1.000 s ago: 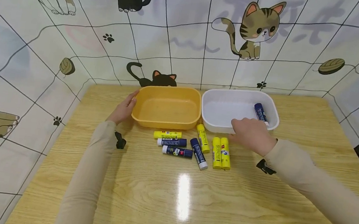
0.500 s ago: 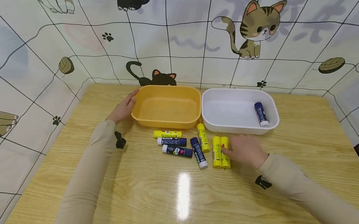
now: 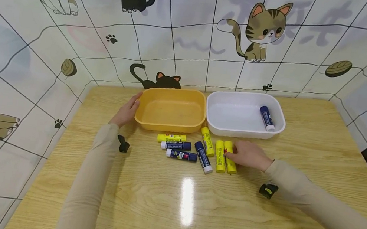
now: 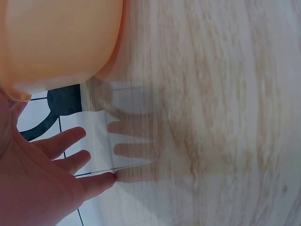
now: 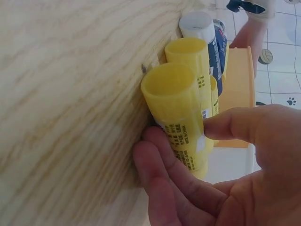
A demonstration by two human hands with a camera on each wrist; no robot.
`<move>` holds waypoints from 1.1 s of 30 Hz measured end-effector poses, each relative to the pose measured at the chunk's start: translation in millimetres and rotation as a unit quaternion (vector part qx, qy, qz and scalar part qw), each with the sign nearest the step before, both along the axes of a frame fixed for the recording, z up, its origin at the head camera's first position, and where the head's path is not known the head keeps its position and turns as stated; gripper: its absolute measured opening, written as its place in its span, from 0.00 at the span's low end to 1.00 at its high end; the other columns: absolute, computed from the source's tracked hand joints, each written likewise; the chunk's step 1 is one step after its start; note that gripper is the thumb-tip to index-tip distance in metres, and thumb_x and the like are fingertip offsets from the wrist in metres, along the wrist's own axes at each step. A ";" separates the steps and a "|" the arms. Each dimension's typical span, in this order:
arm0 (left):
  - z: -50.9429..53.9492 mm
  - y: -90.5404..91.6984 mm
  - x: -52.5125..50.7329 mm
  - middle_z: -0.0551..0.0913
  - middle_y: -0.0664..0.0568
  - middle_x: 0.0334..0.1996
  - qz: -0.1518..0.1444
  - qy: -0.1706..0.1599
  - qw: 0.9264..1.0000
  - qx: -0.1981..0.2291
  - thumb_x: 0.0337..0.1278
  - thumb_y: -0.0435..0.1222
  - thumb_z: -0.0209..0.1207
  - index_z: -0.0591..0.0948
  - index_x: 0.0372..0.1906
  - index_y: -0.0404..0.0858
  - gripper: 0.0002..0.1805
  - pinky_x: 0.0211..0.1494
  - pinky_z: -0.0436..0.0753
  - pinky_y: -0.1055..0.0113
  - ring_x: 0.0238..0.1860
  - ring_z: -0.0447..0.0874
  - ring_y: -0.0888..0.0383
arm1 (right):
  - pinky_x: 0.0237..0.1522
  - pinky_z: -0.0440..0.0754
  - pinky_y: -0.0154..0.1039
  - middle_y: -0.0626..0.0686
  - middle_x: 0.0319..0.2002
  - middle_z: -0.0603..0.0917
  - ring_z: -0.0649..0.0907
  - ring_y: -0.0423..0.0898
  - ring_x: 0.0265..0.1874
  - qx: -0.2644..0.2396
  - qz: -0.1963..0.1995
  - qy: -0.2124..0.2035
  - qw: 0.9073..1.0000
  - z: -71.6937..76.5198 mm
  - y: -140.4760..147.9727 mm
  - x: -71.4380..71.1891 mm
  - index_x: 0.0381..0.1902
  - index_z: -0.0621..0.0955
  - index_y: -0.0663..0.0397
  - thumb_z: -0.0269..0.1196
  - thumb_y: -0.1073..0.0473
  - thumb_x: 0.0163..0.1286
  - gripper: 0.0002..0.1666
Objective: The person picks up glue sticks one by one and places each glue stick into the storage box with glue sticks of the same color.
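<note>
My right hand [image 3: 249,155] pinches a yellow glue stick [image 3: 230,157] by its side, thumb on one face and fingers on the other, as the right wrist view [image 5: 176,122] confirms. The stick lies on the table beside another yellow glue stick [image 3: 220,156], with a small gap between them. At the orange tray's left end is my left hand [image 3: 126,111], touching the orange tray [image 3: 168,127]. In the left wrist view, several fingers [image 4: 70,141] are spread and straight; the thumb is out of sight. A blue glue stick [image 3: 267,118] lies inside the white tray [image 3: 243,132].
Before the trays lie more glue sticks: a tilted yellow one [image 3: 207,141], a slanted blue one [image 3: 203,157], a sideways yellow one [image 3: 171,138] and two sideways blue ones [image 3: 175,145]. A cat-patterned cloth [image 3: 193,48] stands behind the wooden table [image 3: 148,193].
My right hand has come down from the white tray's front rim to the rightmost yellow glue stick and taken hold of it. That stick has parted slightly from its neighbour. The left hand stays put.
</note>
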State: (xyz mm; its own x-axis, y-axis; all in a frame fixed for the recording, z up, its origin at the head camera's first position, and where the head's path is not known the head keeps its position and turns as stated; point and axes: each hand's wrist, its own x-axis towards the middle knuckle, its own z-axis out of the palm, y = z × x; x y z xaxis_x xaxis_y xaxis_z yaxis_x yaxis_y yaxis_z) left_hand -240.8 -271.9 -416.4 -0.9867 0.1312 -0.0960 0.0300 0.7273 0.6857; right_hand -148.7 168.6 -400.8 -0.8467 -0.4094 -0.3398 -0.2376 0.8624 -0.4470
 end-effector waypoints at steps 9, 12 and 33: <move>-2.1 -1.3 -1.4 0.52 0.41 0.74 0.002 -0.006 1.000 -0.003 0.79 0.42 0.35 0.49 0.78 0.48 0.28 0.71 0.52 0.46 0.71 0.53 0.39 | 0.19 0.67 0.35 0.49 0.18 0.74 0.72 0.43 0.16 -0.027 -0.009 -0.004 1.000 -1.3 1.7 4.1 0.26 0.73 0.56 0.62 0.51 0.65 0.16; -1.9 -1.2 -1.2 0.52 0.41 0.74 0.004 -0.008 1.000 0.000 0.79 0.43 0.35 0.49 0.78 0.48 0.28 0.71 0.51 0.46 0.72 0.52 0.39 | 0.19 0.67 0.35 0.49 0.18 0.74 0.72 0.43 0.16 -0.025 -0.008 -0.003 1.000 -0.3 2.0 5.0 0.26 0.74 0.56 0.62 0.51 0.66 0.16; -0.5 0.7 -0.6 0.51 0.42 0.75 0.011 -0.017 1.000 0.000 0.79 0.44 0.34 0.49 0.78 0.50 0.28 0.72 0.51 0.46 0.72 0.51 0.40 | 0.19 0.66 0.35 0.47 0.16 0.74 0.71 0.42 0.16 -0.038 0.019 0.032 0.999 23.2 -3.7 10.5 0.28 0.76 0.56 0.61 0.50 0.65 0.15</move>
